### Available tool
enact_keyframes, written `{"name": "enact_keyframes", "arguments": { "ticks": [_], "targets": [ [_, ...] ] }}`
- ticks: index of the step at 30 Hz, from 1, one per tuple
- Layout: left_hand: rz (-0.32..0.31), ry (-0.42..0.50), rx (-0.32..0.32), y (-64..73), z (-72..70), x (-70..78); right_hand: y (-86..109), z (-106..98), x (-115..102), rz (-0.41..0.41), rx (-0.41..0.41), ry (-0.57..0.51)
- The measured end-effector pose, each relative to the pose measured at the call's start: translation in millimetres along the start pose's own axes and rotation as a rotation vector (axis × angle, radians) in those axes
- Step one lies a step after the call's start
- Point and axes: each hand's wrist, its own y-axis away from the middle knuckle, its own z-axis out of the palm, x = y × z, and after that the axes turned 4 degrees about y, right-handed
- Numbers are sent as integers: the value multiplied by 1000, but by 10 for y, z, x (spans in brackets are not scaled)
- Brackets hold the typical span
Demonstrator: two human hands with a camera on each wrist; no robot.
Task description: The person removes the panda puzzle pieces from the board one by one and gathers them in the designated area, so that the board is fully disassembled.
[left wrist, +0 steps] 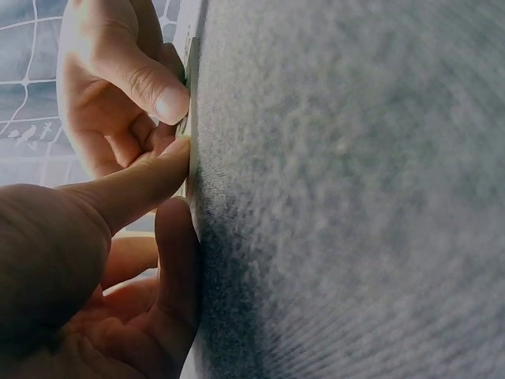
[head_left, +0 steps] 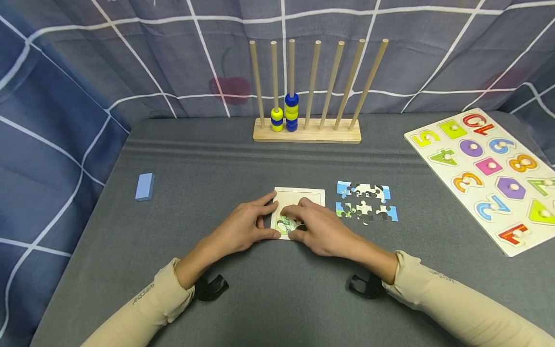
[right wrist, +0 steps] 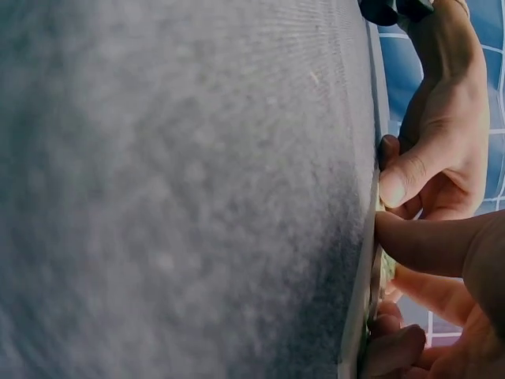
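Observation:
A small wooden puzzle tray lies flat on the table, with green-and-white picture pieces in its lower left part. My left hand braces the tray's left side, its thumb at the lower corner and its forefinger along the upper part. Over the tray, my right hand has curled fingers and pinches a puzzle piece, mostly hidden under it. Seen from the left wrist, my left thumb touches the tray's edge. To the right wrist camera, my right thumb presses at that edge too.
Several loose panda puzzle pieces lie in two rows right of the tray. Behind stands a peg rack with blue and yellow beads. A number-and-shape board occupies the right side, and a blue block the left.

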Motion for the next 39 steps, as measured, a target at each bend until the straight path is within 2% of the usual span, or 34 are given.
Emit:
{"name": "enact_keyframes", "arguments": {
  "ticks": [16, 30, 39],
  "targets": [
    [3, -3, 0, 0, -6, -1, -19, 23, -12, -23, 81, -40],
    [3, -2, 2, 2, -4, -3, -45, -6, -17, -19, 61, -32],
    [-3, -2, -7, 0, -4, -4, -18, -29, -10, -4, 42, -89]
  ]
}}
